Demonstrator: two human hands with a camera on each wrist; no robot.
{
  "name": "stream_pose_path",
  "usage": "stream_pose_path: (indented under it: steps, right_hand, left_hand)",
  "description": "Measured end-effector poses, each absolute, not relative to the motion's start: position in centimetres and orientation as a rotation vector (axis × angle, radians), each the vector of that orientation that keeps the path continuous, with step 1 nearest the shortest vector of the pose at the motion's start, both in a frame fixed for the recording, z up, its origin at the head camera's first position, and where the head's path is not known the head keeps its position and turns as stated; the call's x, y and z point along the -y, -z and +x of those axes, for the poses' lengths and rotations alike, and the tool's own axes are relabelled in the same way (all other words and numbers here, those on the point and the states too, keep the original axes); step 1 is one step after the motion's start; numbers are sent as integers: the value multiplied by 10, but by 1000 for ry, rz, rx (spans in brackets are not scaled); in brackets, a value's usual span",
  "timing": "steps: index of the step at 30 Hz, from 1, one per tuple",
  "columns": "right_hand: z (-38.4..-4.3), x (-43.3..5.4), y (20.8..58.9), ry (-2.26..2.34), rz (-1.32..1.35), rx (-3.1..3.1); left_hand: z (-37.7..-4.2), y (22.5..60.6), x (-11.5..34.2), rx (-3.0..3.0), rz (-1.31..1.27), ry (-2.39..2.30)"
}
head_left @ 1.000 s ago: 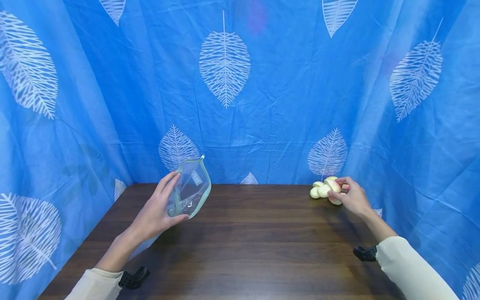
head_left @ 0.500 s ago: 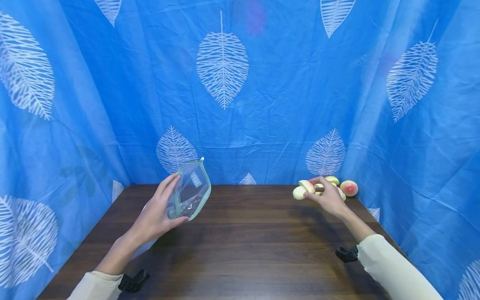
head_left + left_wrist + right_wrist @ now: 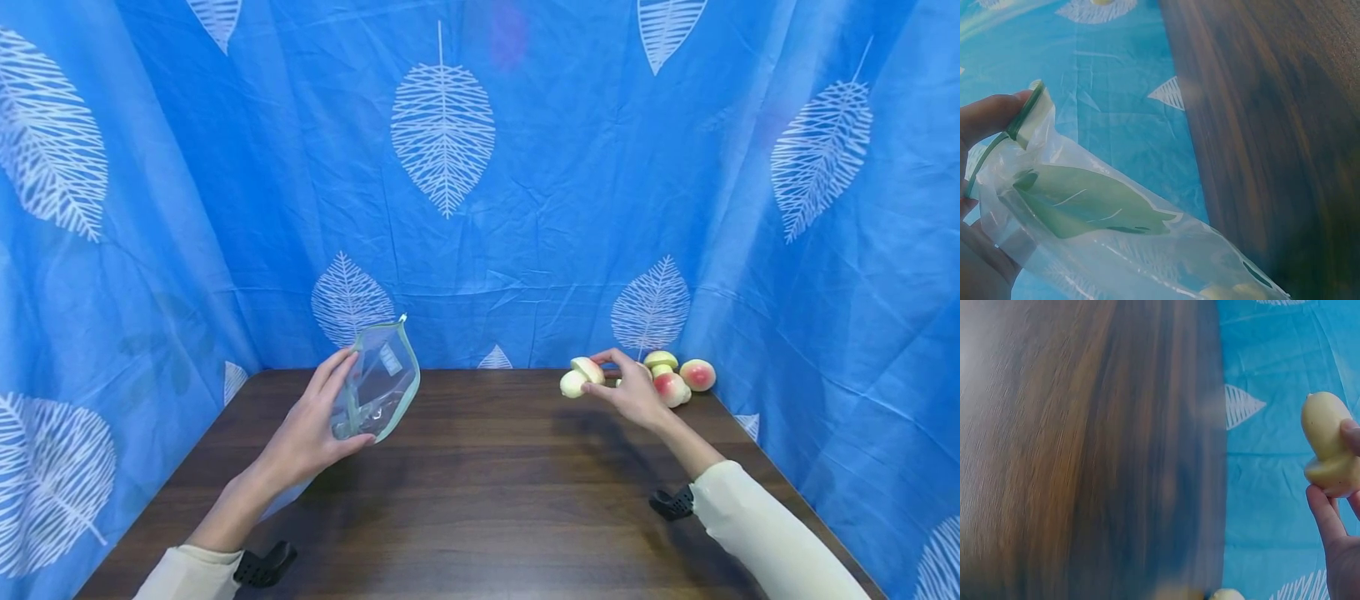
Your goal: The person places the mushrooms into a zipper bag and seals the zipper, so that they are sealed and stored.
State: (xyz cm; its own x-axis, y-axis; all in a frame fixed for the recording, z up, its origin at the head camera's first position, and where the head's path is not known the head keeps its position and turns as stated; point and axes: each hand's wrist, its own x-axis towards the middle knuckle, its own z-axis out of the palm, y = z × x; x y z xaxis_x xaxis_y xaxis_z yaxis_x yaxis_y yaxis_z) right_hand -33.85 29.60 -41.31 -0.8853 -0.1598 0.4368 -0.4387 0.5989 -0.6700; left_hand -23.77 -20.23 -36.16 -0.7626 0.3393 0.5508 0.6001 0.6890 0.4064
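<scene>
My left hand holds a clear zip bag with a pale green edge, its mouth spread wide and facing right. In the left wrist view, a green leaf print shows on the bag, and pale yellow shapes show through its lower part. On the right, my right hand pinches a mushroom between thumb and fingers, over the table's far side. That mushroom has a thick cream stem and a rounded cap with a pink blush, as the right wrist view shows.
Several more mushrooms with pink-tinged caps lie clustered at the table's far right corner, just right of my right hand. The dark wooden table ends at a blue curtain with white leaf prints, which also hangs along both sides.
My right hand has lifted the mushroom away from the cluster and carried it left. The left hand and the bag stay nearly where they were.
</scene>
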Motion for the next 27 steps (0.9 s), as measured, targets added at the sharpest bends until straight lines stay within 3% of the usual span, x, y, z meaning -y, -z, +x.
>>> stream_pose_path:
  steps: [27]
  right_hand:
    - [-352,-218,388,-1252,671,2449]
  left_hand:
    - [-236,369,197,2456,-739,776]
